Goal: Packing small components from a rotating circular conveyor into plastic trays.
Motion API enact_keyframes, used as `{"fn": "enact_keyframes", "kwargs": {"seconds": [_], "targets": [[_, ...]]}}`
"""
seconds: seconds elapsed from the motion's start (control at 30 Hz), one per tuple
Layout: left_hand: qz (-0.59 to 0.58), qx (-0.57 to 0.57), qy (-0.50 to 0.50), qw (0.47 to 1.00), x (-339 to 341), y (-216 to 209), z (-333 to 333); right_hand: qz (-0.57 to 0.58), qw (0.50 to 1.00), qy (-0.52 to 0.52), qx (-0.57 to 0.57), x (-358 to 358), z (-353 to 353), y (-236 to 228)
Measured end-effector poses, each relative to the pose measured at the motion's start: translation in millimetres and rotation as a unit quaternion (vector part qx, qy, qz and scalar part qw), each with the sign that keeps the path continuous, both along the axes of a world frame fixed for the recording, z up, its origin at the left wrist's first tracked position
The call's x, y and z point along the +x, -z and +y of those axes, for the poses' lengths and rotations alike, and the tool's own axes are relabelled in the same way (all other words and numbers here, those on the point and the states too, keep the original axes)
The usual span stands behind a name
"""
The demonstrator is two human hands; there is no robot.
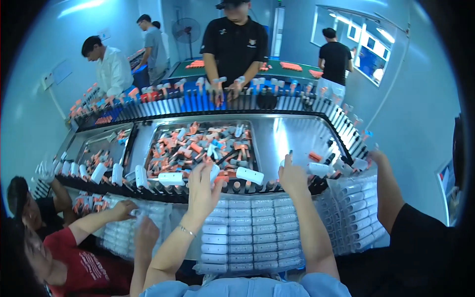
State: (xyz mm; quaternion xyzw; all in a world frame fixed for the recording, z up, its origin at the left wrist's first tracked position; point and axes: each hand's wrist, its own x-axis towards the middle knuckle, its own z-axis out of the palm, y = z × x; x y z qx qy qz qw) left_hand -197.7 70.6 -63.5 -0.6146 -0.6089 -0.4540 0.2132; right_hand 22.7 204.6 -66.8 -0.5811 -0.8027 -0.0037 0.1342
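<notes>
My left hand (200, 193) is closed around a white plastic shell (214, 172) at the near edge of the work line, its fingers partly hiding the shell. My right hand (294, 179) is closed over the steel surface, farther right. A bit of white and a dark tip show at its fingertips, too small to name. Between the hands, a white shell (250, 175) sits on the row of pegs. Another white shell (171, 178) sits on this row left of my left hand. Below both hands lies a bagged tray stack of white shells (240, 232).
A shallow steel tray (256, 148) holds a heap of orange, grey and black parts. An upright peg row (267, 100) borders the far side. Co-workers' arms (101, 220) reach in at left, and another's hand (378, 158) at right. A person in black (236, 44) stands opposite.
</notes>
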Motion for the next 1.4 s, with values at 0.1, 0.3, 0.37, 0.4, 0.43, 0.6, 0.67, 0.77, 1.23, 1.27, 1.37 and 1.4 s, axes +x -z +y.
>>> {"fn": "enact_keyframes", "kwargs": {"seconds": [0.1,0.3,0.37,0.4,0.43,0.6,0.67,0.77,1.23,1.27,1.37,1.4], "targets": [[-0.043,-0.045,0.113,0.992,-12,22,-40,0.031,0.999,-0.036,0.015,-22,3,4],[0.007,-0.251,0.207,0.946,-19,44,-74,0.114,0.946,-0.2,0.227,-44,-29,14],[0.024,-0.31,0.186,0.932,-24,51,-73,0.159,0.943,-0.21,0.202,-58,-62,12],[0.022,-0.317,0.201,0.927,-24,44,-73,0.184,0.928,-0.231,0.226,-59,-76,11],[0.018,-0.324,0.215,0.921,-23,39,-77,0.225,0.913,-0.256,0.222,-59,-92,13],[0.08,-0.364,0.177,0.911,-12,46,-78,0.316,0.866,-0.379,0.082,-46,-138,39],[0.112,-0.377,0.18,0.902,-12,49,-77,0.278,0.854,-0.439,0.022,-42,-151,51],[0.098,-0.336,0.229,0.908,-18,56,-69,0.25,0.836,-0.489,0.007,-44,-161,70],[-0.419,-0.192,0.265,0.847,14,51,-33,0.071,0.879,-0.472,0.012,-93,-163,96],[-0.422,-0.169,0.269,0.849,16,50,-30,0.052,0.882,-0.468,0.014,-92,-163,95],[-0.451,-0.079,0.278,0.845,16,44,-27,0.187,0.839,-0.509,-0.05,-68,-155,89],[-0.46,-0.064,0.286,0.838,14,45,-26,0.253,0.84,-0.467,-0.113,-56,-153,87]]}}
